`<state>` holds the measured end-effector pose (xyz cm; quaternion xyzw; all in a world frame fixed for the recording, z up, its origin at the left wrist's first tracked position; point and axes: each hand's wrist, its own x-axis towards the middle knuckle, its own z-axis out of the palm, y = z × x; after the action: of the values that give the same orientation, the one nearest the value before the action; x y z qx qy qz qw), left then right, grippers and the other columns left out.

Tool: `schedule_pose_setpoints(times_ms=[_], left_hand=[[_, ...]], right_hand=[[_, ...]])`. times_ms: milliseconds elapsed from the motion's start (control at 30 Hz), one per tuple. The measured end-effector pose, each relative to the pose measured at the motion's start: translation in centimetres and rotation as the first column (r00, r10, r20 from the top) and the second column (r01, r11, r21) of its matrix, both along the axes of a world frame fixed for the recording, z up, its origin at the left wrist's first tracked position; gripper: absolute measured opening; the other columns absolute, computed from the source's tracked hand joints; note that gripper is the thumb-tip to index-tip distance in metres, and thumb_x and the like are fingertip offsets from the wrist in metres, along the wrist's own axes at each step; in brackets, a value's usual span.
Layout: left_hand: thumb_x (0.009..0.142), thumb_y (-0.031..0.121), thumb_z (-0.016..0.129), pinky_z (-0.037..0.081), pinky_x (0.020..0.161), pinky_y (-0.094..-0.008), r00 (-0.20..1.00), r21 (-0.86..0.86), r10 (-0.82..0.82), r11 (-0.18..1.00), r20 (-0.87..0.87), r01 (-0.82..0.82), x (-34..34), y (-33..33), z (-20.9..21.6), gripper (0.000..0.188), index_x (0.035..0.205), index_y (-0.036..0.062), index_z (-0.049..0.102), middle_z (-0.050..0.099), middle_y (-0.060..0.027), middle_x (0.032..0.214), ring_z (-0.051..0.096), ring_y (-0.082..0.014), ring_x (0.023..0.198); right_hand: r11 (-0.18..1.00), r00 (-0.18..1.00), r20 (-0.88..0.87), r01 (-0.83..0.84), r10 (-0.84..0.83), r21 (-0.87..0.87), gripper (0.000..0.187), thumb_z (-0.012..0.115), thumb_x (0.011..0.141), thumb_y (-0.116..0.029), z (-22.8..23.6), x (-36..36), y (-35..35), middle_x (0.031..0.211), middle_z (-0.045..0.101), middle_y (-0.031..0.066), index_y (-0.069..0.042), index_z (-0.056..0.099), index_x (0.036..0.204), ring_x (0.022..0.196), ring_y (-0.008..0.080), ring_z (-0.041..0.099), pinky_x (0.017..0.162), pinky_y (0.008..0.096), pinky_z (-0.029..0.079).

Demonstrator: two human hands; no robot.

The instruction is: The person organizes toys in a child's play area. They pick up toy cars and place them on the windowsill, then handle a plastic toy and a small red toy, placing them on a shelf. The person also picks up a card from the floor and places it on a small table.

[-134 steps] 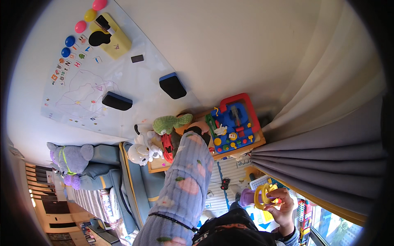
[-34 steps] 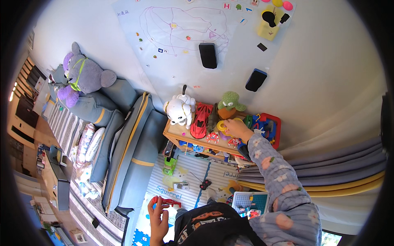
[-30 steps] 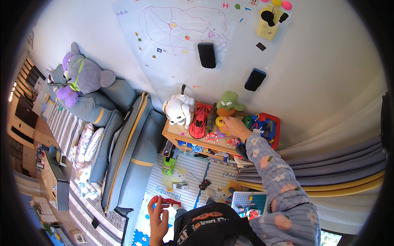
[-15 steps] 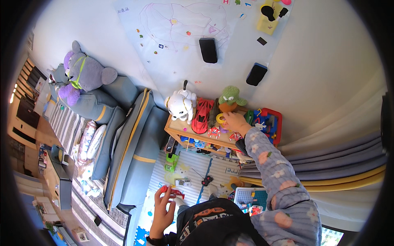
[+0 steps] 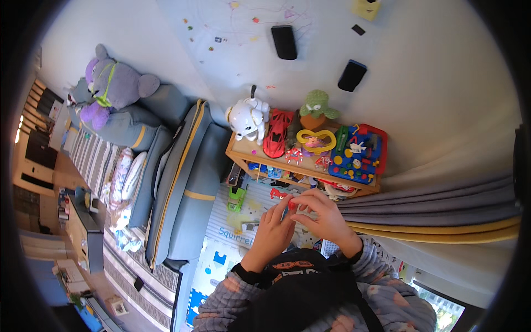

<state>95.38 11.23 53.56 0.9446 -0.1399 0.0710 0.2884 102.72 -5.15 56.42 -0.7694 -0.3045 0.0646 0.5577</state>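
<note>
My left hand [image 5: 275, 228] and my right hand [image 5: 325, 220] meet in front of my chest, below the shelf's front edge. A red toy [image 5: 277, 193] sticks out beyond the fingertips of my left hand, which are closed on it. Its kind is hard to make out, since the fingers cover most of it. Between the fingertips of both hands shows a small red piece [image 5: 292, 205], pinched by my right thumb and fingers. Whether it joins the red toy is hidden.
A wooden shelf [image 5: 243, 150] bears a white toy dog [image 5: 247, 122], red toy car [image 5: 278, 134], green cactus plush [image 5: 318, 105], yellow looped frame [image 5: 316, 141] and blue activity toy [image 5: 354, 163]. A green toy vehicle [image 5: 237, 199] lies on the mat. A grey sofa [image 5: 185, 221] stands left, curtains [image 5: 431, 207] right.
My right hand has come back from the shelf top to my chest. My left hand has moved up and right with the red toy to meet it. The view has shifted.
</note>
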Motion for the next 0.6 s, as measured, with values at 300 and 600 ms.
schedule_pose_setpoints(times_ms=[300, 600], left_hand=[[0.078, 0.008, 0.063, 0.040, 0.097, -0.0449, 0.998, -0.128, -0.069, 0.989, 0.011, 0.070, 1.0, -1.9, -0.8, 0.050, 0.126, 0.0020, 0.049, 0.031, -0.0216, 0.145, 0.045, -0.0377, 0.120], [0.088, 0.007, 0.059, 0.042, 0.098, -0.0395, 0.964, -0.384, -0.031, 0.920, -0.264, -0.076, -3.7, 4.3, -1.6, 0.046, 0.133, 0.0075, 0.049, 0.052, -0.0190, 0.132, 0.053, -0.0329, 0.116]], right_hand=[[0.986, 0.994, 0.052, 0.101, -0.095, -0.133, 0.026, 0.070, 0.078, -0.008, -1.1, 0.6, -0.4, 0.090, 0.054, 0.0107, -0.004, 0.059, 0.102, 0.078, 0.0255, 0.060, 0.067, 0.0333, 0.050], [0.924, 0.923, 0.254, 0.339, -0.290, -0.176, 0.021, 0.072, 0.079, -0.006, -2.4, 12.9, -4.0, 0.085, 0.056, 0.0073, 0.000, 0.060, 0.095, 0.066, 0.0140, 0.060, 0.061, 0.0253, 0.050]])
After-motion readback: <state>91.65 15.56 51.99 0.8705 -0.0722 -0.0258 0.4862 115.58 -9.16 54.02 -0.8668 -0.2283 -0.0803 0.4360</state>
